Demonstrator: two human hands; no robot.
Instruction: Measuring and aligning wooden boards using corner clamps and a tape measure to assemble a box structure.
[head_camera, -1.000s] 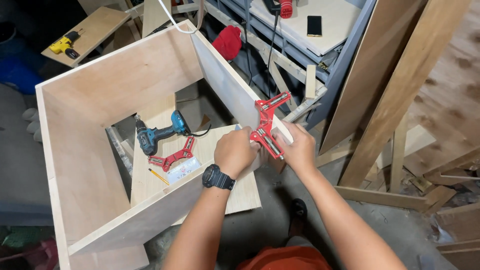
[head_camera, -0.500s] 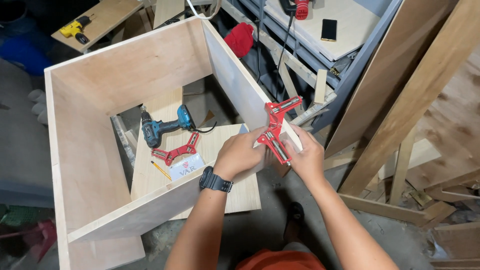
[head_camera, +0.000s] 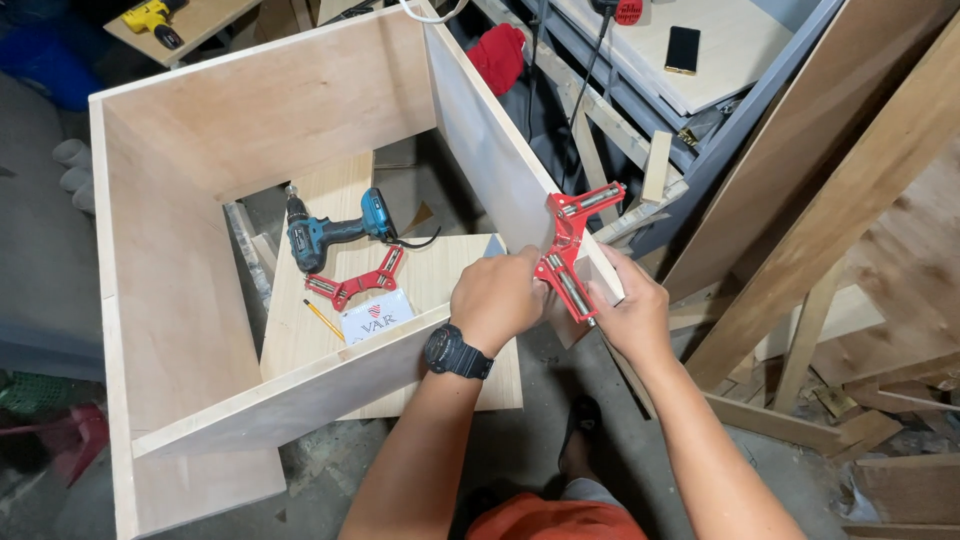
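Head view: both hands at the near-right corner of an open plywood box (head_camera: 200, 260). Red corner clamp (head_camera: 570, 250) sits on that corner, where the right side panel (head_camera: 480, 130) meets the front panel (head_camera: 300, 385). Left hand (head_camera: 497, 300), w/ black wristwatch (head_camera: 458, 352), is curled against the clamp's inner side; right hand (head_camera: 628, 312) grips its outer end, fingers closed round the screw handle. Inside the box, on a loose board (head_camera: 440, 280): teal cordless drill (head_camera: 325, 232), 2nd red corner clamp (head_camera: 357, 280), pencil (head_camera: 324, 320), small white box (head_camera: 377, 317). Yellow drill (head_camera: 152, 17) lies top left; dark phone (head_camera: 682, 49) on a board top right.
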